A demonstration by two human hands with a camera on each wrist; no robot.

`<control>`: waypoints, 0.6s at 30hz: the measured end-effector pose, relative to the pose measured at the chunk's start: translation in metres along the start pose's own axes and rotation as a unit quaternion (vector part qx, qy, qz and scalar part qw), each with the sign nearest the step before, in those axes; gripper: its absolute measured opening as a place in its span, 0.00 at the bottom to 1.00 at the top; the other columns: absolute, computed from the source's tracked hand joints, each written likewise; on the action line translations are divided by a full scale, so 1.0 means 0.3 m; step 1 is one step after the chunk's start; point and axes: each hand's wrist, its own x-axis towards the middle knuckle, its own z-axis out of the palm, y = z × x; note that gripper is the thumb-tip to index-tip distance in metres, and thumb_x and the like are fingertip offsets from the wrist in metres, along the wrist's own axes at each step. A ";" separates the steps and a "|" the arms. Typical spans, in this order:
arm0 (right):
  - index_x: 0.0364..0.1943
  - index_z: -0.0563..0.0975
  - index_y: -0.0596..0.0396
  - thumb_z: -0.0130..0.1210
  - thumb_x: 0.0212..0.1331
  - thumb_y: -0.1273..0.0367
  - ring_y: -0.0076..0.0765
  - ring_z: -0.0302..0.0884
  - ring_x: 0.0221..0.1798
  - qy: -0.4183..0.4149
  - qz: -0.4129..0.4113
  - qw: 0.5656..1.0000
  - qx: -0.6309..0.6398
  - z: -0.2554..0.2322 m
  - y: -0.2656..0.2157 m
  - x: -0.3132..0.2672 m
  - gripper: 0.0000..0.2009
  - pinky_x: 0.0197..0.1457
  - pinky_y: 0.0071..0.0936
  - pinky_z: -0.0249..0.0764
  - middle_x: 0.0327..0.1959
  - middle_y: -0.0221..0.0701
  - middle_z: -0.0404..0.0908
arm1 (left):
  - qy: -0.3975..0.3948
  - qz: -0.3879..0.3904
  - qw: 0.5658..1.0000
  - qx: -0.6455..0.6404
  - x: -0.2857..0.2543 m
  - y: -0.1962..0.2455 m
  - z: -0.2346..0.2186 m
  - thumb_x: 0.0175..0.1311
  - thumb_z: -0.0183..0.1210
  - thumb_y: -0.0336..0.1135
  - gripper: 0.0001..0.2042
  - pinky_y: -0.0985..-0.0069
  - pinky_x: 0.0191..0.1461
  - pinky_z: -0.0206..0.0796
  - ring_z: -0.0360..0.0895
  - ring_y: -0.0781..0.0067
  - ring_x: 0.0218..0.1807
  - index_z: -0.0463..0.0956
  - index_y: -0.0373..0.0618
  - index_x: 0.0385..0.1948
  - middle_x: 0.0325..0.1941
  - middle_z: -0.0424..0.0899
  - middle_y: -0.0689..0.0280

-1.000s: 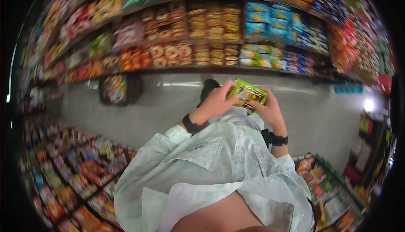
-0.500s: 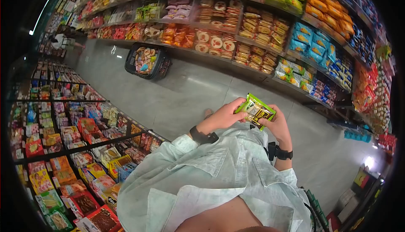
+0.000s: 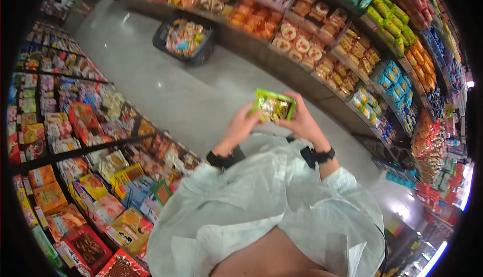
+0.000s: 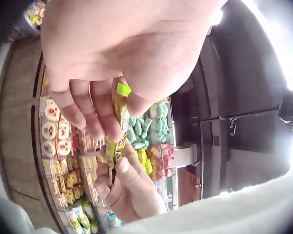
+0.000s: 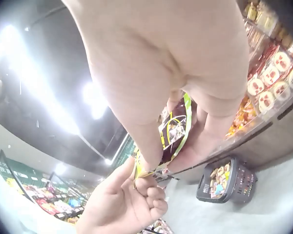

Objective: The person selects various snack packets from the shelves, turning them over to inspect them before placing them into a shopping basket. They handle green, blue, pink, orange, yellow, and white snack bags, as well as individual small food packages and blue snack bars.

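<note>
A small green-edged snack packet with a dark and gold printed front is held between both hands, in front of the shirt. The left hand pinches its left end between thumb and fingers. At the other end the right hand grips it, thumb along the near edge. Seen from the left wrist, the packet stands nearly edge-on, its bright green corner under the left palm. In the right wrist view the right hand covers much of the packet, and the left fingertips pinch its lower corner.
A dark plastic basket filled with packaged snacks stands on the grey floor. Beyond it run stepped shelves of bagged biscuits and sweets. Low display bins of boxed and bagged snacks line the left side.
The head view has turned left, so the shelves now slant down to the right and more left-hand bins show. Both hands keep hold of the packet, which now sits further left in view.
</note>
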 end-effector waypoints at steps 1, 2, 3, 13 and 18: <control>0.69 0.62 0.53 0.73 0.53 0.75 0.35 0.72 0.65 -0.003 -0.013 0.999 -0.036 0.052 -0.013 0.042 0.40 0.67 0.33 0.73 0.62 0.37 0.73 | -0.002 0.019 1.000 -0.015 0.004 0.013 -0.052 0.80 0.51 0.37 0.16 0.75 0.51 0.77 0.82 0.76 0.44 0.73 0.36 0.59 0.49 0.84 0.64; 0.70 0.61 0.52 0.73 0.53 0.76 0.34 0.73 0.65 -0.012 -0.047 0.998 -0.041 0.100 -0.005 0.080 0.41 0.66 0.33 0.74 0.62 0.37 0.73 | -0.003 0.037 0.999 -0.025 0.001 0.028 -0.108 0.81 0.51 0.37 0.16 0.74 0.50 0.77 0.83 0.76 0.44 0.73 0.36 0.59 0.49 0.85 0.64; 0.71 0.59 0.51 0.72 0.53 0.78 0.34 0.74 0.65 -0.029 -0.019 0.999 -0.002 0.136 -0.012 0.102 0.42 0.66 0.32 0.76 0.63 0.38 0.72 | -0.005 0.058 0.998 -0.030 -0.015 0.042 -0.156 0.81 0.50 0.38 0.16 0.74 0.50 0.78 0.83 0.77 0.44 0.73 0.36 0.59 0.49 0.85 0.64; 0.77 0.53 0.46 0.64 0.55 0.86 0.28 0.79 0.57 -0.108 0.017 0.993 0.051 0.257 -0.197 0.428 0.46 0.56 0.25 0.81 0.62 0.38 0.73 | 0.066 0.046 0.994 -0.070 0.018 0.084 -0.408 0.79 0.53 0.40 0.14 0.86 0.37 0.67 0.83 0.83 0.42 0.76 0.39 0.55 0.46 0.88 0.66; 0.75 0.56 0.47 0.68 0.53 0.85 0.18 0.78 0.44 -0.101 0.010 0.994 0.026 0.215 -0.179 0.714 0.46 0.45 0.18 0.77 0.52 0.33 0.77 | 0.086 0.049 0.995 -0.005 0.157 0.047 -0.568 0.77 0.56 0.35 0.13 0.83 0.45 0.70 0.80 0.85 0.46 0.78 0.35 0.52 0.47 0.87 0.67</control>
